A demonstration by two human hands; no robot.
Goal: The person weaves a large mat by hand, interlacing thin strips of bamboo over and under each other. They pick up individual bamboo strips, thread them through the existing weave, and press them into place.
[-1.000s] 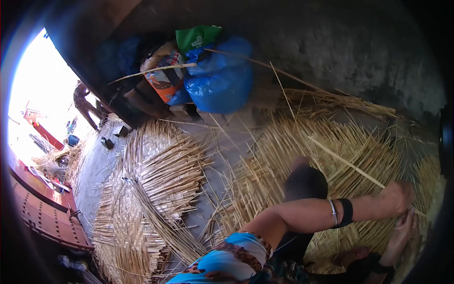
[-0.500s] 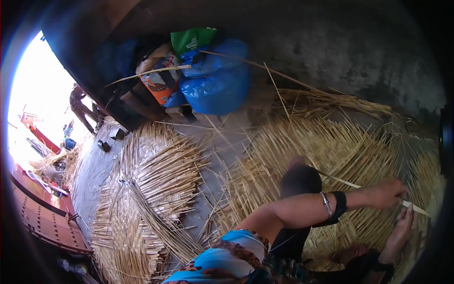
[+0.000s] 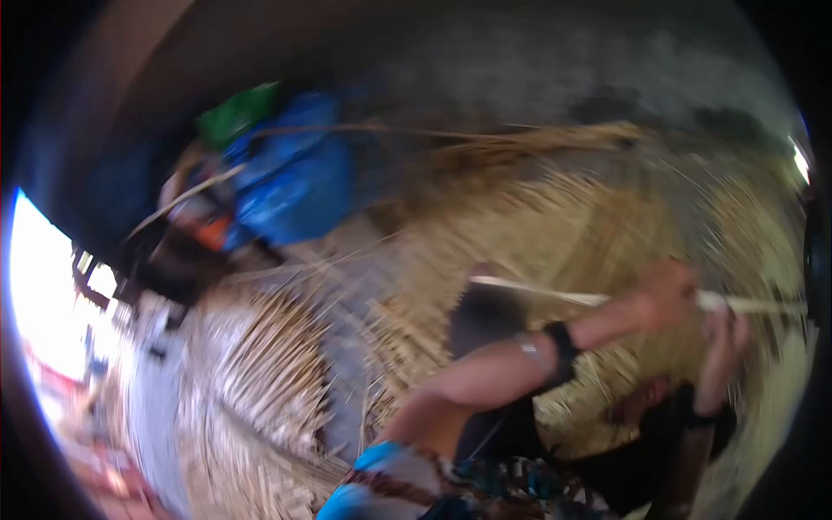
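A pale split bamboo strip [image 3: 763,307] stretches sideways across the right half of the head view, blurred by motion. My left hand [image 3: 666,295], a bracelet and black band at its wrist, is closed in a fist around it. Just to the right and a little lower, my right hand [image 3: 726,336] has its fingers closed on the same strip. Below the hands lies a large woven bamboo mat [image 3: 555,221] with loose strip ends along its edge. My leg and foot rest over this mat.
Another woven mat [image 3: 269,347] lies to the left, with grey floor [image 3: 351,295] between. A blue plastic bag [image 3: 299,186] and a green bag [image 3: 238,114] stand by the dark wall. Long bamboo strips [image 3: 555,139] lie along the wall's foot. Bright daylight enters at the left.
The view has swung to the right, so the bags and mats sit further left. Both hands appear higher and further left in view, still on the strip, which now lies more level.
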